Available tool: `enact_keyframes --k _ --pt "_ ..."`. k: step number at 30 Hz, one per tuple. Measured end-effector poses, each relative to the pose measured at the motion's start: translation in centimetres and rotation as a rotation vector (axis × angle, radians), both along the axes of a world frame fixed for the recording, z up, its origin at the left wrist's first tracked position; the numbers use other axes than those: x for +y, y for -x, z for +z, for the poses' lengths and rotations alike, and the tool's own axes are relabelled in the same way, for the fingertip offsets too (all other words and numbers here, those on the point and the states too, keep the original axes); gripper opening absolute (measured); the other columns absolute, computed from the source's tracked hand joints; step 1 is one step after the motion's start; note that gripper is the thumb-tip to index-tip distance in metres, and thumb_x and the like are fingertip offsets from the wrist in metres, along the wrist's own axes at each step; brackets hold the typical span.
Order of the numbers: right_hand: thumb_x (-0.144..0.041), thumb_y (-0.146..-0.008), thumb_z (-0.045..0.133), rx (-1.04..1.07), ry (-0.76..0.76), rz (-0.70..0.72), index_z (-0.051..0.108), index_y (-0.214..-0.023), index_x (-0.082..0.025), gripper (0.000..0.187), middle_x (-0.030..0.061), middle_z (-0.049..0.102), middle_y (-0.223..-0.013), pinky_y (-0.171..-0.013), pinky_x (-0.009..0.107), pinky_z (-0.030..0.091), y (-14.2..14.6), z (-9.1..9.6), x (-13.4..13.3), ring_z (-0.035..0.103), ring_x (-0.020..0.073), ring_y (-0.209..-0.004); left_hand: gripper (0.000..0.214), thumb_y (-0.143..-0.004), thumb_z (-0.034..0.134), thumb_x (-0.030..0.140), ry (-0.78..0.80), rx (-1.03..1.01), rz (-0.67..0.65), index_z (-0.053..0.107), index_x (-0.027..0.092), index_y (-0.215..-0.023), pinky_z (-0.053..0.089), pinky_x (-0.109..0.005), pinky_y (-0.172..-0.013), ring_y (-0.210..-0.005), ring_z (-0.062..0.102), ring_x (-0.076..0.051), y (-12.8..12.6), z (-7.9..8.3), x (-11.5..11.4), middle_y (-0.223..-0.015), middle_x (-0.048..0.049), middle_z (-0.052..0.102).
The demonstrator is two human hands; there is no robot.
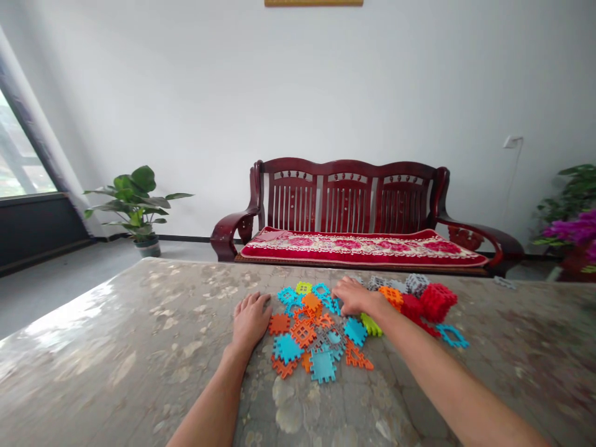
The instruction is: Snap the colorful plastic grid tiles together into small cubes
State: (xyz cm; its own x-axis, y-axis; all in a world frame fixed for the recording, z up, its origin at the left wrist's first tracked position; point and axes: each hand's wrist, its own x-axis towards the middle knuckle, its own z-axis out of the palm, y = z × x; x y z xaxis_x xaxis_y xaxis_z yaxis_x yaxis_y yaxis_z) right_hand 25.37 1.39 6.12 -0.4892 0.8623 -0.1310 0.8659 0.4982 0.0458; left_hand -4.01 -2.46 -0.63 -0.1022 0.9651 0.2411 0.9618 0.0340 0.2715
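A pile of plastic interlocking tiles with notched edges lies on the table, in blue, orange, green and grey. My left hand [251,318] rests flat on the tabletop just left of the pile, fingers stretched forward, beside an orange-red tile [280,323]. At the pile's far right side, my right hand [354,295] has its fingers bent down and closed on a blue tile [336,306], which they partly cover. Nearer to me lie a pale blue tile [323,365] and an orange window tile [303,333]. A lime-green tile [371,325] sits under my right forearm.
Right of my right arm are red tiles [437,302], grey tiles [417,284] and a blue frame tile [452,336]. The table [153,347] has a patterned, glossy cover. Beyond it stands a wooden bench [347,192] with a red mat, and a potted plant [139,205].
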Motion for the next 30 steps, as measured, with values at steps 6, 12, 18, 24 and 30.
enact_keyframes --k 6,12,18,24,30 --pt "-0.025 -0.065 0.078 0.097 -0.091 0.042 0.069 -0.09 -0.024 0.027 0.0054 0.062 -0.1 -0.083 0.031 0.039 0.4 0.5 -0.6 0.05 0.0246 -0.102 0.04 -0.088 0.044 0.033 0.008 0.001 0.001 0.061 0.027 -0.123 0.028 -0.042 -0.109 -0.13 0.045 -0.025 -0.1 0.3 -0.2 -0.139 -0.0071 0.054" --pt "-0.021 -0.079 0.065 0.334 -0.258 -0.004 0.067 -0.082 -0.024 0.004 0.0007 0.066 -0.087 -0.081 0.029 0.038 -0.8 2.0 -4.5 0.053 0.0191 -0.093 0.039 -0.088 0.045 0.035 0.002 -0.004 0.002 0.061 0.028 -0.123 0.028 -0.042 -0.109 -0.13 0.045 -0.025 0.0 0.0 0.0 -0.138 -0.0062 0.055" --pt "-0.02 -0.087 0.056 0.402 -0.482 -0.086 0.062 -0.081 -0.023 0.008 0.0025 0.064 -0.084 -0.073 0.03 0.037 -5.7 0.8 -11.6 0.055 0.0184 -0.083 0.04 -0.088 0.043 0.035 -0.004 0.017 0.002 0.06 0.028 -0.124 0.029 -0.043 -0.109 -0.13 0.045 -0.025 -0.1 0.1 0.0 -0.139 -0.007 0.054" --pt "-0.016 -0.084 0.055 0.269 -0.436 -0.202 0.062 -0.081 -0.023 0.01 0.0039 0.063 -0.085 -0.073 0.032 0.039 -9.3 -2.8 -15.9 0.058 0.0214 -0.084 0.042 -0.089 0.041 0.036 0.001 0.065 -0.01 0.06 0.027 -0.125 0.032 -0.044 -0.107 -0.127 0.047 -0.027 -0.1 0.1 0.1 -0.138 -0.0078 0.055" --pt "-0.026 -0.075 0.065 0.424 -0.255 -0.347 0.067 -0.099 -0.026 0.024 0.0026 0.066 -0.1 -0.082 0.033 0.044 -11.6 -4.1 -15.9 0.06 0.0215 -0.094 0.044 -0.09 0.038 0.038 0.024 0.076 -0.01 0.059 0.026 -0.127 0.032 -0.043 -0.107 -0.129 0.046 -0.027 0.1 0.1 0.2 -0.14 -0.008 0.053"
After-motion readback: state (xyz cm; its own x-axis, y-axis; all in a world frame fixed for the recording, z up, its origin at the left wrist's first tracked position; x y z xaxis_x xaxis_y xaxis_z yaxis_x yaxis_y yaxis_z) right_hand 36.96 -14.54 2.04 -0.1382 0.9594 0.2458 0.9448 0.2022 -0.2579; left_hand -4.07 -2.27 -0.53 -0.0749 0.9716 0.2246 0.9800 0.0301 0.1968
